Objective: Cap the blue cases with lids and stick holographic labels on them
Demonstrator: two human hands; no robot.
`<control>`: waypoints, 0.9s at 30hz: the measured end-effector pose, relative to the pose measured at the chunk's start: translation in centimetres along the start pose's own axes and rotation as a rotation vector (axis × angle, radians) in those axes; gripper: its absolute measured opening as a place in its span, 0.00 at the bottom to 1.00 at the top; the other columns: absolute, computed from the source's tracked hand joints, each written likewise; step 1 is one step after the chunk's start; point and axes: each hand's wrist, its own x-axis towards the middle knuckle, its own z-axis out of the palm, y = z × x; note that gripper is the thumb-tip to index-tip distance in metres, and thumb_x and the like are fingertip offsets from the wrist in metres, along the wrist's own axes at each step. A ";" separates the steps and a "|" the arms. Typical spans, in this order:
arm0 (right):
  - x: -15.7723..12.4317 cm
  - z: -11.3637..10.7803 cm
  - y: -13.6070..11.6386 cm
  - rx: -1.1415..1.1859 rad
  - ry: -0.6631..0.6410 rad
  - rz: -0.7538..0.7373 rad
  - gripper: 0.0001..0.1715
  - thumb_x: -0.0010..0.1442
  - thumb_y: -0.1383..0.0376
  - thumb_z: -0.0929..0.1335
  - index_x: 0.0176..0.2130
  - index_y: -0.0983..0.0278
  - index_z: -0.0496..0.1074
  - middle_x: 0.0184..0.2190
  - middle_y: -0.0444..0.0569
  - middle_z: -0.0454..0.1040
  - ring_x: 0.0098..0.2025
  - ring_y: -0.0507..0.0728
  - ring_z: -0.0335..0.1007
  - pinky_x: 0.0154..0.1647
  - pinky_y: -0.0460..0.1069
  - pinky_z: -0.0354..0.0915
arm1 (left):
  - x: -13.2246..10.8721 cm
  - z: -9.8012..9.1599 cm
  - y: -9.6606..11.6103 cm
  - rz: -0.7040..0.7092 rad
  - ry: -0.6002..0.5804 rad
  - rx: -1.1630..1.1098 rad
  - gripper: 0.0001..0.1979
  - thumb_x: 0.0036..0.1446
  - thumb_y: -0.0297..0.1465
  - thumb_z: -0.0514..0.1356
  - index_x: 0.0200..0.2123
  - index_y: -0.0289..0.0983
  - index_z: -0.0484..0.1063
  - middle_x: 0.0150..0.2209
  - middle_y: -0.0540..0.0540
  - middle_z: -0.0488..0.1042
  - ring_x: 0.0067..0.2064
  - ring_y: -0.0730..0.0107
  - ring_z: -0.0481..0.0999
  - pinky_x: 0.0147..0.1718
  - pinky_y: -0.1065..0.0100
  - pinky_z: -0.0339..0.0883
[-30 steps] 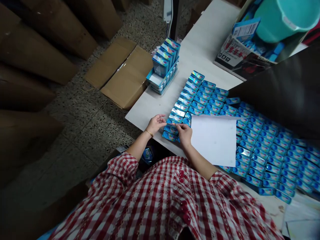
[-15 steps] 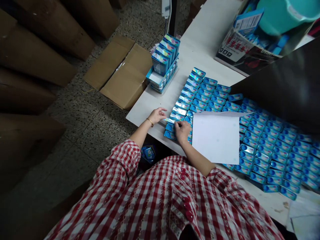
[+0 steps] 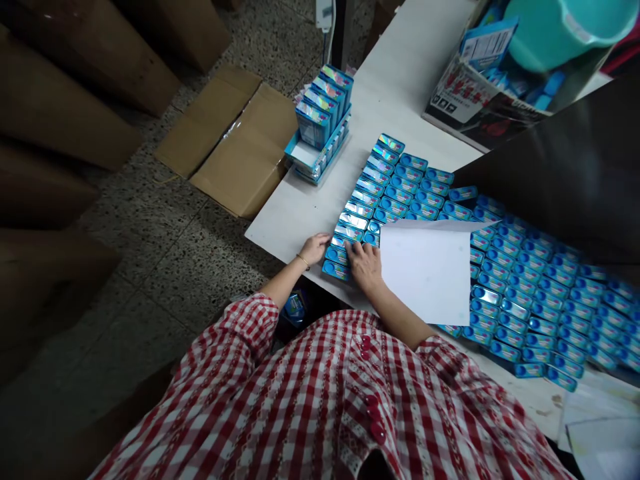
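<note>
Rows of small blue blister packs (image 3: 410, 187) cover the white table (image 3: 390, 87). My left hand (image 3: 315, 248), with a thin bracelet at the wrist, rests at the near left end of the rows, fingers on the edge of the nearest packs (image 3: 336, 257). My right hand (image 3: 365, 263) lies flat on the packs just right of it, fingers spread and pressing down. A white sheet of paper (image 3: 427, 270) lies over the packs directly right of my right hand. Neither hand lifts anything.
A blue display tray (image 3: 320, 117) with upright packs stands at the table's left edge. A printed box (image 3: 470, 93) and a teal bucket (image 3: 555, 30) sit at the back right. Flattened cardboard (image 3: 240, 147) lies on the speckled floor; brown cartons (image 3: 60, 120) stand at left.
Both hands have come down from fingering one pack at the row's end to resting on the nearest packs. The view has shifted slightly.
</note>
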 end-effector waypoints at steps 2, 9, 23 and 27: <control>-0.1 -0.9 0.8 -0.004 -0.033 -0.057 0.26 0.60 0.70 0.57 0.57 0.59 0.64 0.44 0.57 0.68 0.43 0.62 0.59 0.43 0.57 0.52 | -0.6 -0.2 -0.1 0.043 -0.042 0.158 0.22 0.45 0.20 0.54 0.43 0.39 0.75 0.52 0.43 0.70 0.54 0.62 0.68 0.54 0.60 0.59; 0.8 -9.0 11.3 0.047 0.393 0.169 0.23 0.64 0.63 0.55 0.54 0.61 0.67 0.50 0.57 0.68 0.51 0.64 0.59 0.48 0.58 0.52 | -0.9 -0.8 4.3 -0.021 0.350 0.278 0.20 0.56 0.25 0.49 0.51 0.35 0.70 0.51 0.38 0.70 0.54 0.60 0.67 0.56 0.61 0.57; -1.8 -3.0 17.7 0.043 0.103 0.052 0.22 0.62 0.61 0.60 0.53 0.62 0.69 0.45 0.56 0.69 0.43 0.61 0.60 0.38 0.51 0.58 | 3.0 10.5 14.7 0.171 -0.066 0.665 0.25 0.51 0.36 0.62 0.53 0.39 0.66 0.48 0.42 0.69 0.50 0.54 0.64 0.44 0.59 0.57; -1.7 -1.4 18.1 -0.046 0.087 -0.048 0.22 0.63 0.65 0.58 0.55 0.65 0.67 0.48 0.57 0.68 0.44 0.62 0.58 0.39 0.52 0.57 | 2.8 11.1 14.3 0.177 -0.030 0.630 0.21 0.51 0.35 0.62 0.50 0.41 0.68 0.47 0.44 0.69 0.49 0.56 0.64 0.44 0.60 0.56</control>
